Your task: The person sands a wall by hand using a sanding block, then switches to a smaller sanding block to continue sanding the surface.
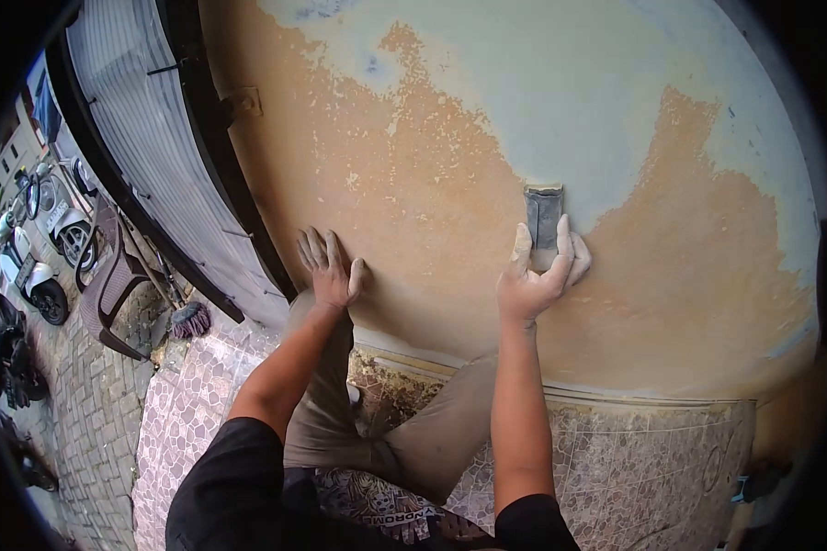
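Here, seen from the head camera, the right hand (535,278) presses a grey sanding pad (543,219) flat to the wall (413,174) where orange paint meets scraped pale plaster, fingers spread over its lower half. The left hand (329,268) lies open and empty on the wall, well apart. The pad looks thin, light and flexible, best gripped at its lower edge.

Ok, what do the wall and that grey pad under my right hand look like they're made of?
Wall: plaster or masonry, matte, orange paint worn to pale patches. Grey pad: likely sandpaper or an abrasive block, dull and flat, pressed by the right hand.
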Demonstrator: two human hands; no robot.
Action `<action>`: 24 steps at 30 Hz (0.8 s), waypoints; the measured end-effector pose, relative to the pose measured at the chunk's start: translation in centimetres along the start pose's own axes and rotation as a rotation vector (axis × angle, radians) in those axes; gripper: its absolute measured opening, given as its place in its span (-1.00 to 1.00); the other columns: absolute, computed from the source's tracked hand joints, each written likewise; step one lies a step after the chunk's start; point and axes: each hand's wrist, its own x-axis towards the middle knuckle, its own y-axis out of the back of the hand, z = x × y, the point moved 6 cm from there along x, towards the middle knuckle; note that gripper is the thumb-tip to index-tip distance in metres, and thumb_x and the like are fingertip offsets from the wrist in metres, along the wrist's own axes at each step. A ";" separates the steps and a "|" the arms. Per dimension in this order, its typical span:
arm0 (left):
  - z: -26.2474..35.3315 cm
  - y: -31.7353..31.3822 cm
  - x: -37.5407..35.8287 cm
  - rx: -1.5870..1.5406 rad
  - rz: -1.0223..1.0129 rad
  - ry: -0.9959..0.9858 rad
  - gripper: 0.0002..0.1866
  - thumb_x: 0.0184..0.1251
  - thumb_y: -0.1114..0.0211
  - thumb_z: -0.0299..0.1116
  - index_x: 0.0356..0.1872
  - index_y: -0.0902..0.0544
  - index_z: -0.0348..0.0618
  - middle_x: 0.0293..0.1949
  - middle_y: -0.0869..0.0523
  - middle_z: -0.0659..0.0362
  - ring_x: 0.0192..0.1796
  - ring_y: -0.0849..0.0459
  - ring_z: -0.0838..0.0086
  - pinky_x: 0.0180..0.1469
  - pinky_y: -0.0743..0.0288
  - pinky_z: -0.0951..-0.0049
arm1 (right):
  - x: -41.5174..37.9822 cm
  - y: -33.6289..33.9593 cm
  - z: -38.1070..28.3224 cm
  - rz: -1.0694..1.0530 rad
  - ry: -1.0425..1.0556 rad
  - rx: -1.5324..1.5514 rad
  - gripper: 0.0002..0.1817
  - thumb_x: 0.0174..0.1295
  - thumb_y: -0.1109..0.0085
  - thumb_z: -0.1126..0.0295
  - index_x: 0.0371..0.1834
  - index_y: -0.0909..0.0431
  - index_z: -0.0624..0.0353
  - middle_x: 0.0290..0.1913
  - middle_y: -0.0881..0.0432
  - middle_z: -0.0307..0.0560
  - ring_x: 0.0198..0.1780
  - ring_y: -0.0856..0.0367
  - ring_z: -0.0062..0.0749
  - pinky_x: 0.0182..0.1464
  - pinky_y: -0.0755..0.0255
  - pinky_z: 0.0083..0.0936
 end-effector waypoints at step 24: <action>-0.5 1.0 3.0 -0.089 0.113 -0.062 -0.25 0.05 -0.43 0.21 0.29 -0.56 0.19 0.46 -0.26 -0.15 0.48 -0.17 -0.24 0.42 0.09 -0.47 | 3.6 -1.0 -2.6 0.109 -0.295 0.110 -0.48 0.26 -0.39 0.39 0.24 -0.49 0.35 0.02 -0.43 0.02 0.04 -0.49 -0.16 0.00 -0.46 -0.26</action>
